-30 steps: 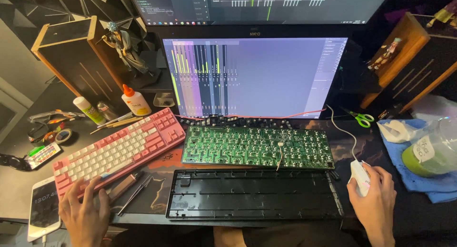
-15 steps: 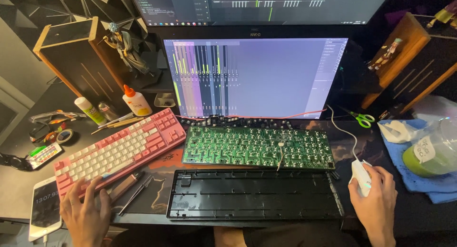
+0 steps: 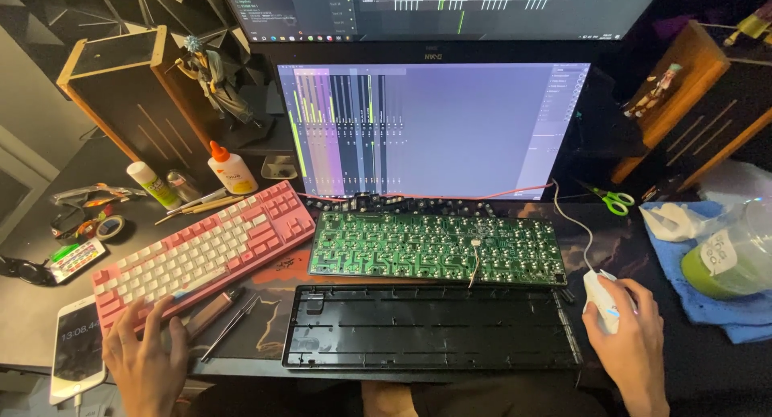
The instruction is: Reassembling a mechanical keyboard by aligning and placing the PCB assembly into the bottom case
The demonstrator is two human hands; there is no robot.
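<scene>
My left hand [image 3: 145,357] rests with spread fingers on the near left corner of a pink and white keyboard [image 3: 209,248] that lies at an angle on the desk. My right hand [image 3: 631,340] is cupped over a white wired mouse [image 3: 601,298] at the right. Between my hands lie a bare green keyboard circuit board [image 3: 434,246] and, nearer to me, an empty black keyboard case [image 3: 430,326]. A monitor [image 3: 434,127] with coloured tracks stands behind them.
A phone [image 3: 78,349] lies left of my left hand. Pens and tools [image 3: 221,312] sit beside the pink keyboard. Glue bottles [image 3: 232,168], tape rolls [image 3: 108,226], wooden speakers [image 3: 129,95], green scissors [image 3: 615,198], and a cup of green drink [image 3: 732,256] on a blue cloth [image 3: 708,308] surround the desk.
</scene>
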